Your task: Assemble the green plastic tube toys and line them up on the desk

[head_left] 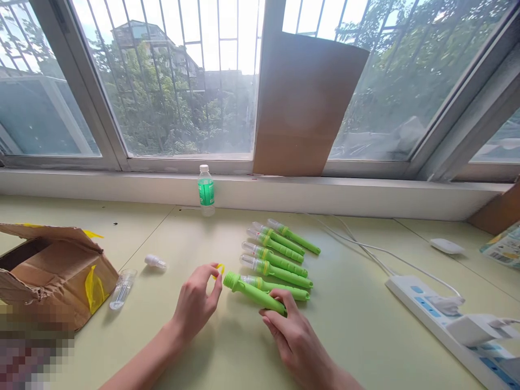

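Observation:
My left hand [199, 292] pinches a small yellow ring [220, 269] between thumb and fingertips. Just right of the ring is the threaded end of a green plastic handle [255, 297], and my right hand [294, 330] is wrapped round its lower end. The handle slants above the table, partly covering one of several green sticks with clear tips [284, 271] lying in a row behind it. To the left lie a white bulb-like piece [155, 262] and a clear ribbed plastic cover [122, 290].
An open cardboard box [77, 271] with yellow tape stands at left. A bottle with a green label [206, 190] is by the window ledge. At right lies a white power strip [439, 319] with plugs and cables, with a white flat device [447, 246] behind it.

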Demonstrator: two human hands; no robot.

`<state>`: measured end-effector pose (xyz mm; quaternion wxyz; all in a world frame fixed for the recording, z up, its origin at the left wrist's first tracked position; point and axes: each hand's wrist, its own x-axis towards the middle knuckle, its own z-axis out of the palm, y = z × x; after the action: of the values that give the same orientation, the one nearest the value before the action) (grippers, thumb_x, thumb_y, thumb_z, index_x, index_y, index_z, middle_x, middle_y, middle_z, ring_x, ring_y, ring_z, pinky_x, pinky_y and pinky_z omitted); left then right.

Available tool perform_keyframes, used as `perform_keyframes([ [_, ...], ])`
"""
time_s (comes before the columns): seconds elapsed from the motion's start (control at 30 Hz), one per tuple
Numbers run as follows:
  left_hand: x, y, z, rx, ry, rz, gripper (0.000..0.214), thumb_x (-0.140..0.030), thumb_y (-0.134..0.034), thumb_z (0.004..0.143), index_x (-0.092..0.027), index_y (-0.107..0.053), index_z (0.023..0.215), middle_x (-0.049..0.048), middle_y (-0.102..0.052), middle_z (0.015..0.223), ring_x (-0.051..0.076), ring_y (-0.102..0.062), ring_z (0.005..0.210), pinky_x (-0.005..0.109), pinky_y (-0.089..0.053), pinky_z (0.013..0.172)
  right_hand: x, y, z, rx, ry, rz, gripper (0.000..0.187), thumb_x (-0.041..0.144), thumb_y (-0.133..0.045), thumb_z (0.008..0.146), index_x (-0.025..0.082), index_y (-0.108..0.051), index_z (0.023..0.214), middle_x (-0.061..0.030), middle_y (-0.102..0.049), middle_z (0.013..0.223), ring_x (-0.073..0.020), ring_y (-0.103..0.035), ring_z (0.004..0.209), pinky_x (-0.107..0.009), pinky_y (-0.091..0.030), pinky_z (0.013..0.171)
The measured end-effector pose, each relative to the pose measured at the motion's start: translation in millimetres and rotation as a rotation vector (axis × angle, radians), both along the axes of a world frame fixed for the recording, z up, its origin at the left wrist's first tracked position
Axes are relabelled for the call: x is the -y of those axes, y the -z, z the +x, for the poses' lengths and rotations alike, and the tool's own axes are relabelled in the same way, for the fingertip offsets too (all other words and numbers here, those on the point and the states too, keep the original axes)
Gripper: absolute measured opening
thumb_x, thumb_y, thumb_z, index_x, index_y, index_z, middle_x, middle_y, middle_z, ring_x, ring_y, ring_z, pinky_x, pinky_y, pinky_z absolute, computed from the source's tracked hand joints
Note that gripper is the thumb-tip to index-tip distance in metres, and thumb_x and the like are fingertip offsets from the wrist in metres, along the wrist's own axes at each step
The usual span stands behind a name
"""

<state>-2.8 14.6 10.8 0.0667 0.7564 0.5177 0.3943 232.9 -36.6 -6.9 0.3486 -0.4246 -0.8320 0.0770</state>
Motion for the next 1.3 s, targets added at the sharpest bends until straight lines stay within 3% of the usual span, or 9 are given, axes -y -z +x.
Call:
perform_keyframes([
  [0.1, 6, -6.6, 5, 0.273, 0.008, -0.107, 0.017, -0.033, -0.044, 0.093, -0.021, -0.056, 0.089, 0.0065, -0.066, 0.106, 0.019, -0.066, 0.088, 0.030, -0.056, 0.068, 1, 0.4, 0, 0.008, -0.006, -0.014, 0.022, 0.011, -0.037, 0.092, 0.018, -0.058, 0.087, -0.0108, -0.041, 0.111, -0.0181, -0.055, 0.086, -0.029, -0.051, 0.071],
  [0.23, 12, -12.1, 12, 0.402, 0.070, -0.214, 0.020, -0.036, -0.045, 0.092, -0.021, -0.058, 0.093, 0.0048, -0.067, 0.104, 0.016, -0.066, 0.083, 0.028, -0.056, 0.070, 2, 1.7, 1, 0.013, -0.013, -0.008, 0.022, 0.010, -0.037, 0.092, 0.018, -0.057, 0.086, -0.0111, -0.040, 0.110, -0.0186, -0.055, 0.088, -0.030, -0.052, 0.072],
  [0.6, 9, -5.0, 13, 0.453, 0.148, -0.293, 0.021, -0.038, -0.056, 0.087, -0.021, -0.055, 0.099, 0.0028, -0.066, 0.097, 0.017, -0.065, 0.091, 0.027, -0.056, 0.071, 0, 2.1, 1, -0.017, -0.014, 0.030, 0.021, 0.010, -0.039, 0.091, 0.017, -0.057, 0.085, -0.0109, -0.042, 0.111, -0.0181, -0.056, 0.086, -0.028, -0.052, 0.071],
  [0.83, 12, -8.2, 14, 0.463, 0.172, -0.318, 0.023, -0.039, -0.056, 0.087, -0.022, -0.052, 0.103, 0.0048, -0.068, 0.097, 0.019, -0.066, 0.091, 0.025, -0.055, 0.062, 2, -3.3, -1, -0.012, -0.025, 0.038, 0.023, 0.013, -0.041, 0.092, 0.019, -0.063, 0.093, -0.0107, -0.046, 0.109, -0.0180, -0.058, 0.085, -0.028, -0.053, 0.071],
  [0.93, 14, -7.9, 14, 0.471, 0.185, -0.320, 0.024, -0.039, -0.055, 0.087, -0.022, -0.052, 0.104, 0.0050, -0.068, 0.097, 0.019, -0.065, 0.093, 0.028, -0.056, 0.069, 3, -2.1, 1, 0.013, -0.034, 0.098, 0.032, 0.009, -0.037, 0.091, 0.021, -0.063, 0.107, -0.0125, -0.045, 0.114, -0.0182, -0.059, 0.089, -0.028, -0.054, 0.069],
  [1.07, 16, -10.2, 15, 0.489, 0.197, -0.340, 0.022, -0.039, -0.057, 0.086, -0.022, -0.051, 0.100, 0.0040, -0.068, 0.096, 0.018, -0.066, 0.090, 0.030, -0.055, 0.071, 2, 2.4, 4, 0.054, -0.014, 0.163, 0.050, 0.004, -0.034, 0.089, 0.024, -0.050, 0.131, -0.0136, -0.046, 0.117, -0.0193, -0.059, 0.098, -0.027, -0.055, 0.073],
  [1.3, 21, -15.5, 19, 0.537, 0.323, -0.437, 0.018, -0.035, -0.058, 0.086, -0.021, -0.046, 0.086, 0.0077, -0.066, 0.107, 0.020, -0.063, 0.100, 0.032, -0.054, 0.076, 0, 7.1, 2, 0.090, 0.031, 0.163, 0.047, 0.010, -0.039, 0.092, 0.018, -0.041, 0.138, -0.0143, -0.056, 0.107, -0.0144, -0.064, 0.069, -0.026, -0.054, 0.057],
])
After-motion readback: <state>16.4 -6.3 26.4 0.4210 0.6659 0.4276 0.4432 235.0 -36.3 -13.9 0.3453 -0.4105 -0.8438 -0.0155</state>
